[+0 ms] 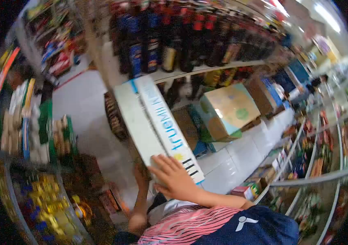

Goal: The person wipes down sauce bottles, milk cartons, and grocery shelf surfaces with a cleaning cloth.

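Observation:
A long white milk carton box [153, 122] with blue "true MILK" lettering slants across the middle of the head view, its near end towards my body. On the near part of its top face lies my right hand [174, 175], fingers stretched out flat. My left hand [142, 176] is at the box's left side near the same end; its fingers are blurred and partly hidden, so its grip cannot be made out.
Dark bottles [168, 57] line a shelf ahead. Beneath it, a cardboard box [231, 108] stands by the white tiled floor [219, 167]. Shelves with yellow packets [49, 196] flank the left; glass-fronted shelving [316, 179] runs along the right. A person [300, 96] is at the far right.

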`<state>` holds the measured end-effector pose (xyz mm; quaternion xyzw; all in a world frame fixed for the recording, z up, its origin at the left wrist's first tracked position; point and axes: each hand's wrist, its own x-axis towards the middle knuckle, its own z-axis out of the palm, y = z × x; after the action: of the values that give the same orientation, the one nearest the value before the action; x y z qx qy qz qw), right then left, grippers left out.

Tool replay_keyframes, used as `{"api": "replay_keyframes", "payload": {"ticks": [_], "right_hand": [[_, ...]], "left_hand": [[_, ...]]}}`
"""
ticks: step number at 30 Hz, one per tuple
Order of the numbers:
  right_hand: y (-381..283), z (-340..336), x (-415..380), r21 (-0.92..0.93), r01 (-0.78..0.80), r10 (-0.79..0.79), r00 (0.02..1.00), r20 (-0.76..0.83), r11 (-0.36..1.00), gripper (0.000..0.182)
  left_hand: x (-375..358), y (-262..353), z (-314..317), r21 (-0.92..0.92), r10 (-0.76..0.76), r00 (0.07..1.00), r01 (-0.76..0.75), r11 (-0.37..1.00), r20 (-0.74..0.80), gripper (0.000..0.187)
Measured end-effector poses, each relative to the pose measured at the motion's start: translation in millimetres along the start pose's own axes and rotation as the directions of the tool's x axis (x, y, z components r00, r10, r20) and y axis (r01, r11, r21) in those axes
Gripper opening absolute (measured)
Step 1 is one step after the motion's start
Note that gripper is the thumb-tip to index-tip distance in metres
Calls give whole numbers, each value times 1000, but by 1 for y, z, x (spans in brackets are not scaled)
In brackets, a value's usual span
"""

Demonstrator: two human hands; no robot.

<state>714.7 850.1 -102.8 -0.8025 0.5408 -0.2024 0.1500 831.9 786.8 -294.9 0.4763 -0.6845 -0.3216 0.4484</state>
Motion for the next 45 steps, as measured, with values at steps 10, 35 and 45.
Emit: {"api": "replay_keyframes", "payload": {"ticks": [10, 35, 45], "right_hand": [[7, 5, -12, 45, 61, -57, 994, -90, 997, 47], [146, -32, -164, 734, -40, 177, 978, -110, 678, 20], [246, -52, -247, 477, -118, 273, 923, -271, 871, 47]], "left_hand": [[59, -5, -2, -121, -297, 901, 349, 929, 316, 31], [-171, 75, 43, 327, -180, 798, -22, 945, 575, 26], [-53, 207, 261, -484, -334, 772, 610, 628, 540, 39]]}}
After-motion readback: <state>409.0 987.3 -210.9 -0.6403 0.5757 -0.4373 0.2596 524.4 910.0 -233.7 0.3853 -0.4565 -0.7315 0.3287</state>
